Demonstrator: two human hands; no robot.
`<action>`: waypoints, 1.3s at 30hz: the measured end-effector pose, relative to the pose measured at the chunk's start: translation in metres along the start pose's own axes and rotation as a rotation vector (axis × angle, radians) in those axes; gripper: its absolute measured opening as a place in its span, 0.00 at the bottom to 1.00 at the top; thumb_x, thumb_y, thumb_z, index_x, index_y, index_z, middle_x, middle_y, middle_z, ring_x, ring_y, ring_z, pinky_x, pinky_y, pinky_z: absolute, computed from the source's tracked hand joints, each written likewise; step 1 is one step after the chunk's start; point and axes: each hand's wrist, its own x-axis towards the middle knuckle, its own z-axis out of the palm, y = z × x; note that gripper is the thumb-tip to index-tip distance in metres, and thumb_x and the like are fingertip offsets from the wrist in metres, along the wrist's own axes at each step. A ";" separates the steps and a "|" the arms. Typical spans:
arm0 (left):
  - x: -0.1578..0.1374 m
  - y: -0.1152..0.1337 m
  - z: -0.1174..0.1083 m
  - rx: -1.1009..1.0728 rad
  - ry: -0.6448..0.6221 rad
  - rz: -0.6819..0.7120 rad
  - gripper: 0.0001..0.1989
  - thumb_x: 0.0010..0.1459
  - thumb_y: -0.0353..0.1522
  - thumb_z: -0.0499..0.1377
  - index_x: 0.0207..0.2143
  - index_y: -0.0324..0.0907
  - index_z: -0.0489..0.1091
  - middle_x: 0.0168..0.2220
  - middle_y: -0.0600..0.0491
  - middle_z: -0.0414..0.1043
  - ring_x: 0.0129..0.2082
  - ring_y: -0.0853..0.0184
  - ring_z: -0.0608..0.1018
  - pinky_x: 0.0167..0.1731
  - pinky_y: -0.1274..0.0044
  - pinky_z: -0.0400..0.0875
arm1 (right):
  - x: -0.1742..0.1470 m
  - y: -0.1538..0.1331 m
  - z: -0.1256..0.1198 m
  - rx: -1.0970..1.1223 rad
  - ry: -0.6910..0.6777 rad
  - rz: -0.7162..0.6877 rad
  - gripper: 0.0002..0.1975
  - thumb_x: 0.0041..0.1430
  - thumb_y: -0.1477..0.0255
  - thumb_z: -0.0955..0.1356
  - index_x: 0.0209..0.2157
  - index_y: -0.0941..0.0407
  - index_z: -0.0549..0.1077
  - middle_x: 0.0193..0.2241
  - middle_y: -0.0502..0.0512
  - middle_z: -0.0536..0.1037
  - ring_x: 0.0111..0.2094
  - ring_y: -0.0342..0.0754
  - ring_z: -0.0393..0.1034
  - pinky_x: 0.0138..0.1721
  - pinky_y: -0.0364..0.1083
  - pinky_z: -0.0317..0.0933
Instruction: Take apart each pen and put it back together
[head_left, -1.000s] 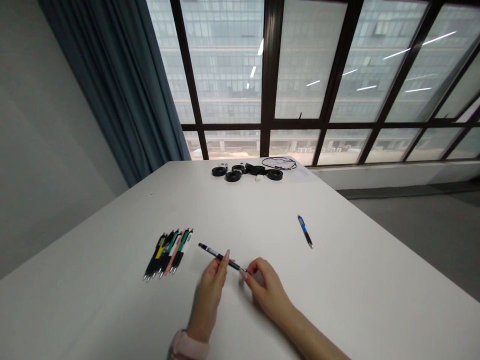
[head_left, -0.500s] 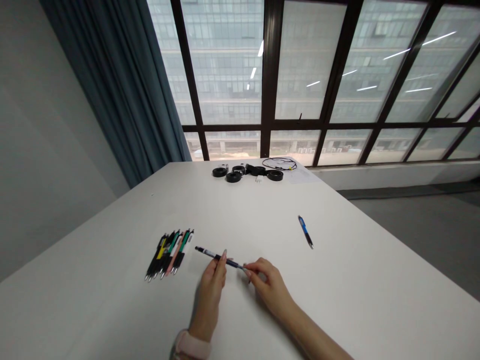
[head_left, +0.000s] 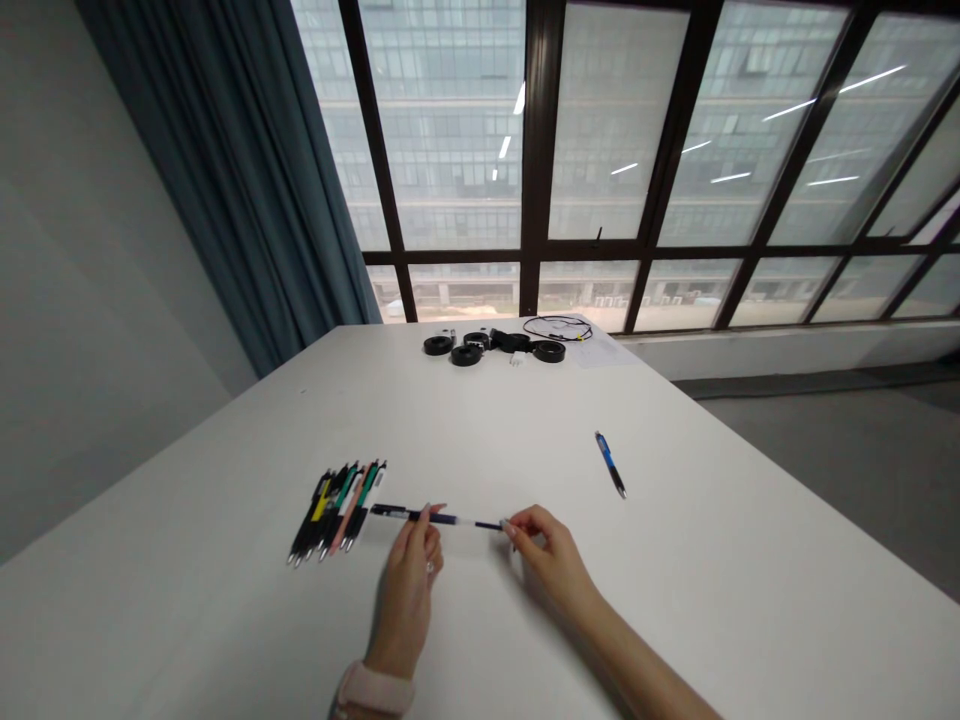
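In the head view, the left hand (head_left: 409, 590) grips a pen (head_left: 444, 519) around its barrel, thumb on the near side, with the pen nearly level across the view, above the bench (head_left: 750, 580). The right hand (head_left: 556, 568) pinches the far right end of a thin dark refill (head_left: 489, 526) between thumb and forefinger; the refill lies in line with the barrel's right end. The pen's black left end is just beside a row of pens (head_left: 337, 512), which lie side by side, slanted. A blue pen (head_left: 611, 466) lies alone, beyond the right hand and to its right. Black rolls (head_left: 466, 355) and a looped cable (head_left: 559, 326) lie at the far end, near the window (head_left: 450, 130).
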 end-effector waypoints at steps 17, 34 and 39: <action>0.008 0.008 -0.010 0.120 0.137 0.053 0.31 0.38 0.57 0.68 0.30 0.39 0.73 0.23 0.59 0.65 0.21 0.75 0.63 0.18 0.82 0.54 | 0.012 0.011 -0.016 0.010 0.074 0.035 0.17 0.60 0.57 0.65 0.30 0.56 0.74 0.26 0.54 0.78 0.29 0.49 0.69 0.33 0.46 0.60; -0.012 0.000 0.017 1.453 -0.227 0.285 0.24 0.65 0.47 0.49 0.21 0.44 0.66 0.21 0.55 0.70 0.22 0.68 0.69 0.24 0.76 0.50 | 0.009 0.001 -0.007 -0.861 0.006 -0.156 0.07 0.66 0.76 0.65 0.38 0.58 0.76 0.35 0.58 0.79 0.39 0.54 0.71 0.40 0.48 0.59; -0.009 0.006 0.049 1.695 -0.310 0.327 0.23 0.67 0.42 0.47 0.27 0.43 0.75 0.28 0.49 0.79 0.29 0.63 0.79 0.26 0.76 0.57 | 0.009 0.004 -0.007 -0.874 0.005 -0.182 0.07 0.66 0.77 0.65 0.39 0.57 0.75 0.35 0.57 0.79 0.38 0.53 0.71 0.40 0.47 0.58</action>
